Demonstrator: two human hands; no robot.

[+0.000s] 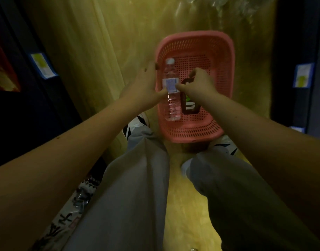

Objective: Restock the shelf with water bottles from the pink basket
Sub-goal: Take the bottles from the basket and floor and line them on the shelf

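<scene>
Basket (226,57) is reached into, its clear bottle (172,91) pinched by the left hand (146,82) while a dark bottle (189,104) beside it is clasped by the right hand (201,82).

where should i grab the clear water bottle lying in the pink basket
Grip the water bottle around its labelled middle, coming from above. It lies flat on the pink basket floor, cap pointing away, with a dark bottle close on its right.
</scene>
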